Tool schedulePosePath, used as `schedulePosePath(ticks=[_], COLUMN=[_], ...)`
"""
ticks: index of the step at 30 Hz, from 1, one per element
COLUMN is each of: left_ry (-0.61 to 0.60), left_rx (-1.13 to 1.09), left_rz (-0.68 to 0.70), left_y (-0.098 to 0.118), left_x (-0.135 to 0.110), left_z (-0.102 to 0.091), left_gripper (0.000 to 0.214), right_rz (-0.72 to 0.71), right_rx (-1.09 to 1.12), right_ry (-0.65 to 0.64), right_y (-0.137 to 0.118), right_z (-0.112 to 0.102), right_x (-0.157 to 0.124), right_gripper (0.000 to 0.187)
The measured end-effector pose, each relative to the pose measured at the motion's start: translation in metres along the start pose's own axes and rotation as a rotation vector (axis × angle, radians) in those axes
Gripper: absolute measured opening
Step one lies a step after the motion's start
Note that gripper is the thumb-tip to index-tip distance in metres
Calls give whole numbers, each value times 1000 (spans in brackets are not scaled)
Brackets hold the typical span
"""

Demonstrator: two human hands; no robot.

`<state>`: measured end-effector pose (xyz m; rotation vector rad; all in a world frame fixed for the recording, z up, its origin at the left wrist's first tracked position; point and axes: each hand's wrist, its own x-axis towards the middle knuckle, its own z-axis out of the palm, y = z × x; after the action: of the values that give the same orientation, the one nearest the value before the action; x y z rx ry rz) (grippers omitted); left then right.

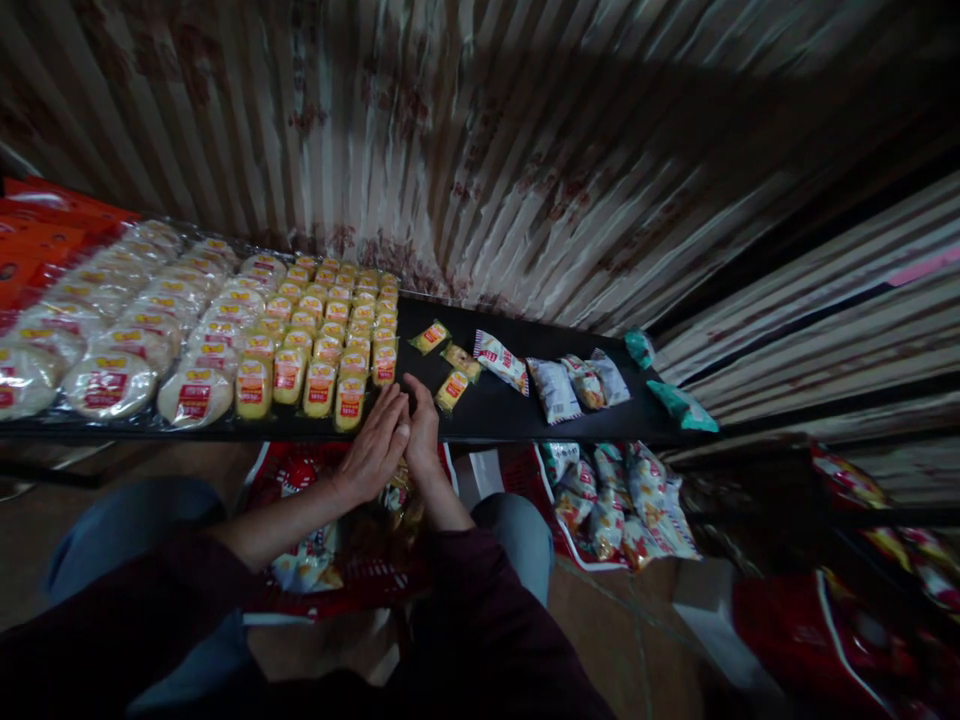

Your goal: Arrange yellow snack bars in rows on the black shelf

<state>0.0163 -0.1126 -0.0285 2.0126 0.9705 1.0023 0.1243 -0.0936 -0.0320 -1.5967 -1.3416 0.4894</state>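
Observation:
My left hand [373, 447] and my right hand [424, 432] meet at the front edge of a black shelf [495, 410]. The left hand's fingers lie stretched out against the right hand and cover its fingers. Both hands are just right of the nearest yellow packets with red labels [349, 401], which stand in tidy rows. A loose yellow packet [452, 390] lies on the shelf close to the right hand. I cannot tell whether anything is held between the hands.
Round flat cakes in clear wrappers [109, 383] fill the shelf's left part. White and teal snack bags [555, 388] lie scattered to the right. A red basket of packets [352, 575] sits under the hands between my knees. More bags [622, 500] lie below the shelf. Corrugated metal wall [480, 150] stands behind.

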Motion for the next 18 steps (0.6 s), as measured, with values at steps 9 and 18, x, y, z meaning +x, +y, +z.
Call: schedulePosePath(ticks=[9,18], left_ry=[-119,-340], left_rx=[74,128], left_rz=[174,63], left_y=[-2,-16], left_x=[-29,-76], left_z=[-3,1], left_gripper=[40,40], right_rz=[-20,-54], right_rx=[121,-232], right_ry=[-4,-236], right_y=[0,30], right_z=[-23,-25], right_x=[-54,-102], right_gripper=[30,31])
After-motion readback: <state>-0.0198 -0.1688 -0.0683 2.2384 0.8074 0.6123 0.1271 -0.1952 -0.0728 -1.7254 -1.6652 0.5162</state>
